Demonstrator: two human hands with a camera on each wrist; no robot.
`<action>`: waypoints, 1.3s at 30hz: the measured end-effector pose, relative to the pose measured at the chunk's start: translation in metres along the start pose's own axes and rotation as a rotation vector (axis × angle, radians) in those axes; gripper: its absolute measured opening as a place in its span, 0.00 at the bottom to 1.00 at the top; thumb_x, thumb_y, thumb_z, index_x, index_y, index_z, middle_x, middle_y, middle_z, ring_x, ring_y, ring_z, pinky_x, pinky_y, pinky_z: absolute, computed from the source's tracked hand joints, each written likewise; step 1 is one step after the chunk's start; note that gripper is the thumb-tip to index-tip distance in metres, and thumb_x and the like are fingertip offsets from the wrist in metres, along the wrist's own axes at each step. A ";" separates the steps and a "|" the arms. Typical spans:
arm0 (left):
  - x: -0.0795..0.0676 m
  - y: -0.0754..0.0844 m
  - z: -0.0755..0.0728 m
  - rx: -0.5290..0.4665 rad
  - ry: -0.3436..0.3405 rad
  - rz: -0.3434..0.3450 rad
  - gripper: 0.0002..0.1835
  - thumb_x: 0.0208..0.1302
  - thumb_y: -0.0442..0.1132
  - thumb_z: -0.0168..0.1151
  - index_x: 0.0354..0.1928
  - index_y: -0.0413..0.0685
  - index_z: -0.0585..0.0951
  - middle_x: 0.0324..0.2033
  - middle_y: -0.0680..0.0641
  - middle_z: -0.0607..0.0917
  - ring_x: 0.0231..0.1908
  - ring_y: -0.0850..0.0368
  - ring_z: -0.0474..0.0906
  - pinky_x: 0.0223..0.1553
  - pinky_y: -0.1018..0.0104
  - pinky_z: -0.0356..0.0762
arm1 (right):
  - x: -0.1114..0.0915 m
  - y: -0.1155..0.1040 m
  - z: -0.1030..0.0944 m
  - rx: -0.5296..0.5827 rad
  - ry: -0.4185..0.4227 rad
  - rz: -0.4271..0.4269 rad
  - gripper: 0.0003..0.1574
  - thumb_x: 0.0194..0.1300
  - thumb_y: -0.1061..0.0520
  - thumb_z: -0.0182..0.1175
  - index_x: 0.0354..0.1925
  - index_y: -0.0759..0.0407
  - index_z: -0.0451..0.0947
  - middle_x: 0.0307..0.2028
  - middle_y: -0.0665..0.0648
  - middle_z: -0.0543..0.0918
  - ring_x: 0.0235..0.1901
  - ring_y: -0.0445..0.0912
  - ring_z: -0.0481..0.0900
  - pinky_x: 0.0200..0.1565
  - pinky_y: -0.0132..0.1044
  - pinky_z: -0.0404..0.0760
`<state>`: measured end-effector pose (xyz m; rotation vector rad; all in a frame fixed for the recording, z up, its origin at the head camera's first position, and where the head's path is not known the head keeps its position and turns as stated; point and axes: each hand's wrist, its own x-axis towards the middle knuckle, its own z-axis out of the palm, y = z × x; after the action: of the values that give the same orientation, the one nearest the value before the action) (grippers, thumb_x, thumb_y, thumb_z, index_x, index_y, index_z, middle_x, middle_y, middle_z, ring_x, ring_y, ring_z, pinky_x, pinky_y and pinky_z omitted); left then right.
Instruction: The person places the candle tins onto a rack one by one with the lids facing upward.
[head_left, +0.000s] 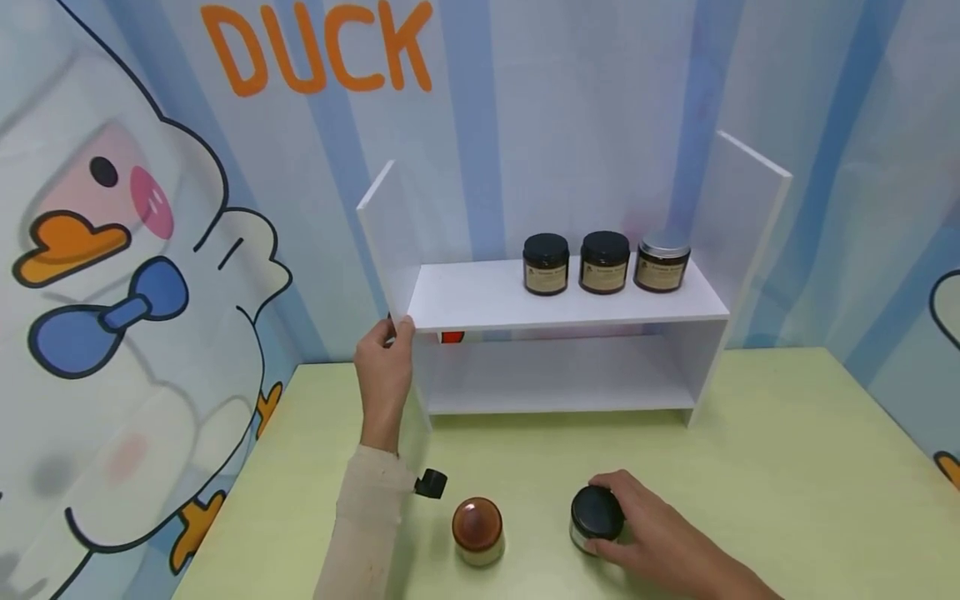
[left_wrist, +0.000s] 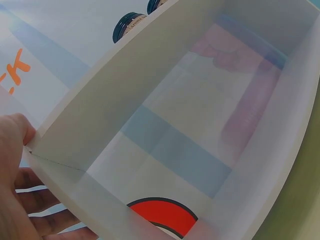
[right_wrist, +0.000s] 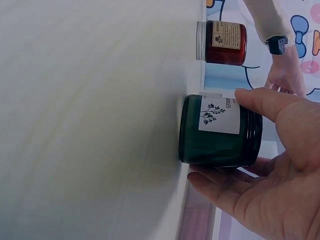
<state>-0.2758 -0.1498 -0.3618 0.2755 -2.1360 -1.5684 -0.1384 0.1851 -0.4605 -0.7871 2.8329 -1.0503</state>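
My left hand point(head_left: 385, 367) grips the left side panel of a white two-tier shelf point(head_left: 570, 323) at the height of its upper board. In the left wrist view the thumb lies at the front edge and the fingers are around the panel's outer side. My right hand point(head_left: 648, 533) holds a dark green glass candle jar point(right_wrist: 215, 142) with a black lid, thumb on one side and fingers on the other. This jar stands upright at the table's front. To its left an amber candle jar point(head_left: 477, 533) rests upside down on its silver lid, untouched.
On the upper board, toward the right, stand two black-lidded jars point(head_left: 546, 265) and a silver-lidded jar point(head_left: 663, 262). The shelf's side panels rise above that board. Behind the yellow-green table point(head_left: 810, 467) hangs a striped duck backdrop point(head_left: 585, 100).
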 end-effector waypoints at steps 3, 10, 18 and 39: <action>0.003 0.002 0.000 0.000 0.000 -0.001 0.22 0.73 0.55 0.55 0.55 0.47 0.85 0.52 0.46 0.85 0.46 0.49 0.79 0.46 0.53 0.76 | 0.003 0.000 -0.005 0.028 -0.028 0.017 0.40 0.63 0.36 0.69 0.63 0.57 0.70 0.54 0.47 0.76 0.51 0.41 0.78 0.50 0.37 0.80; 0.008 0.006 -0.002 -0.024 0.002 0.005 0.22 0.72 0.54 0.56 0.53 0.45 0.85 0.52 0.44 0.85 0.47 0.48 0.79 0.47 0.52 0.76 | 0.008 0.003 -0.015 0.124 -0.074 0.044 0.44 0.63 0.36 0.68 0.65 0.60 0.68 0.57 0.54 0.77 0.52 0.46 0.82 0.50 0.37 0.81; 0.009 0.008 -0.001 -0.030 -0.015 0.013 0.23 0.73 0.54 0.55 0.56 0.43 0.83 0.52 0.43 0.85 0.48 0.48 0.78 0.49 0.51 0.76 | 0.009 0.003 -0.017 0.154 -0.085 0.063 0.43 0.63 0.36 0.68 0.65 0.59 0.68 0.58 0.55 0.77 0.53 0.47 0.82 0.50 0.37 0.81; 0.000 0.002 0.003 0.009 -0.044 0.033 0.20 0.77 0.51 0.50 0.54 0.46 0.83 0.52 0.43 0.84 0.41 0.48 0.72 0.40 0.54 0.69 | 0.000 0.006 -0.011 0.221 -0.120 0.089 0.42 0.64 0.38 0.69 0.64 0.59 0.69 0.58 0.57 0.76 0.54 0.50 0.81 0.50 0.38 0.82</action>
<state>-0.2771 -0.1471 -0.3602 0.2097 -2.1705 -1.5596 -0.1432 0.1956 -0.4552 -0.6732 2.5697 -1.2308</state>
